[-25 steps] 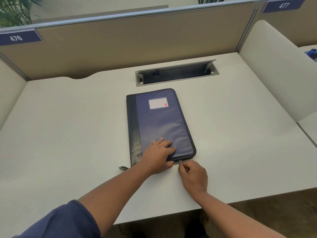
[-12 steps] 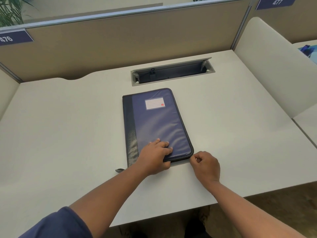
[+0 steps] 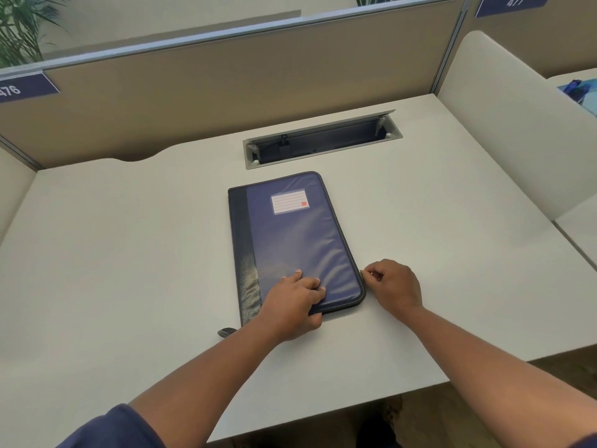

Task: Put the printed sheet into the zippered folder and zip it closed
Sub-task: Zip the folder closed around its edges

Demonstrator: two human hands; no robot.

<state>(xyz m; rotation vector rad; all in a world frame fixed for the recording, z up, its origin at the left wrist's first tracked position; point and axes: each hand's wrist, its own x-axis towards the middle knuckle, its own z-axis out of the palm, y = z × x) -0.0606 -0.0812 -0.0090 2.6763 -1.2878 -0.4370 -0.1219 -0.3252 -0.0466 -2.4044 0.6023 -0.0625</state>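
Blue and shiny, the zippered folder point(image 3: 292, 240) lies flat in the middle of the white desk point(image 3: 113, 253). Its cover is shut, so what is inside cannot be seen. A dark strip runs down its left side, and a small white label point(image 3: 289, 203) with lines sits near its far end.

The left hand point(image 3: 292, 307) lies on the folder's near edge. Its fingers are spread flat on the cover and press it down. The right hand point(image 3: 395, 284) is just beside the folder's right edge, near the bottom corner. Its thumb and finger pinch something small at that edge. It looks like the zip pull point(image 3: 362, 271), but it is too tiny to be sure.

A small dark tab point(image 3: 227, 332) pokes out on the desk by the folder's near left corner.

There is lots of bare desk to the left and to the right of the folder. Behind it is a long open slot point(image 3: 323, 142) in the desk, dark inside. A tan wall point(image 3: 226, 92) stands along the back. A white side panel point(image 3: 504, 134) stands on the right. The near edge of the desk is just under the arms.
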